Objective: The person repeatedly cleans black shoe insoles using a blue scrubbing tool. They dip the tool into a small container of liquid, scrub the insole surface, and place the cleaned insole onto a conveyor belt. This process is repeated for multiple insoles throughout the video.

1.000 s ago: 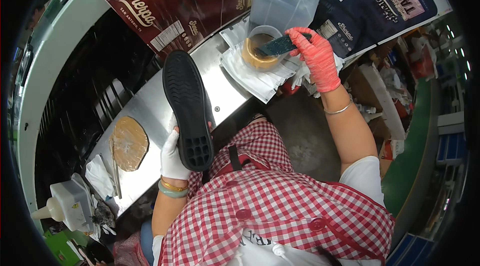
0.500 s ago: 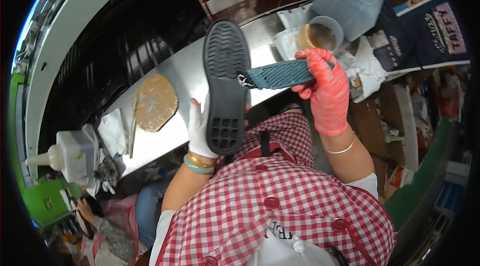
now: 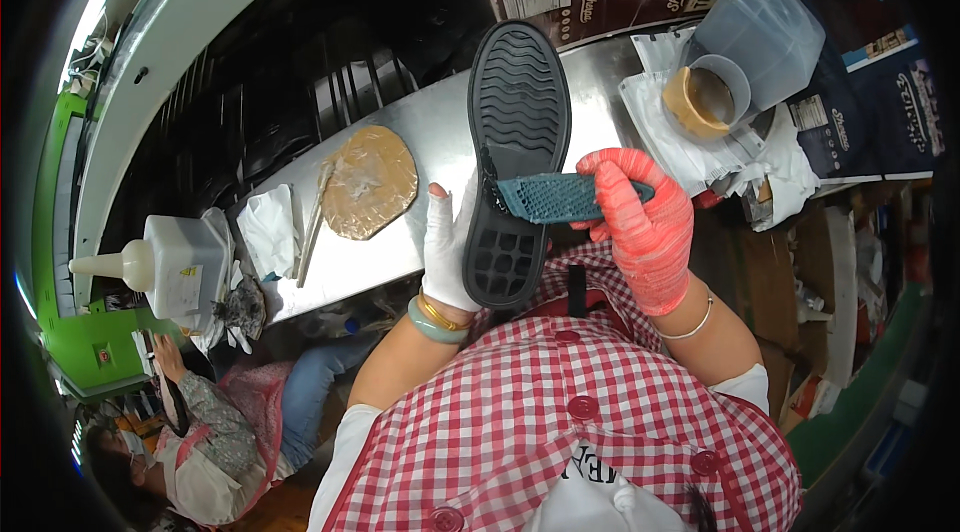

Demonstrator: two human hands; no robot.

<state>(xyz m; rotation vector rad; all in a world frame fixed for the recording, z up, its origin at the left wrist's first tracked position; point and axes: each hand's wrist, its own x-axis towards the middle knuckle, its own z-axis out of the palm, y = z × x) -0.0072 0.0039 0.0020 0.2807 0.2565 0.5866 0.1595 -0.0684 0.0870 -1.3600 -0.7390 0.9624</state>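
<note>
A black shoe sole [image 3: 517,157], tread up, lies across my left hand [image 3: 447,252], which wears a white glove. Its thumb stands off to the left; the other fingers are hidden under the sole. My right hand [image 3: 648,237], in a coral-red knit glove, pinches a flat teal brush [image 3: 553,199] with a cross-hatched handle. The brush reaches across the middle of the sole, and its dark tip meets the left edge. The sole has wavy ridges toward its far end and square pockets at the near end.
A metal bench [image 3: 385,252] carries a round brown pad [image 3: 368,182], a thin stick [image 3: 314,224], white paper [image 3: 270,232] and a spouted bottle [image 3: 180,267]. At right stand a clear tub [image 3: 765,37] and a cup of amber liquid [image 3: 712,92]. Another person [image 3: 215,442] sits at lower left.
My right hand has brought the brush left and down, from beside the sole's right edge to across it, tip at the left edge. The whole view has shifted, so things appear farther right.
</note>
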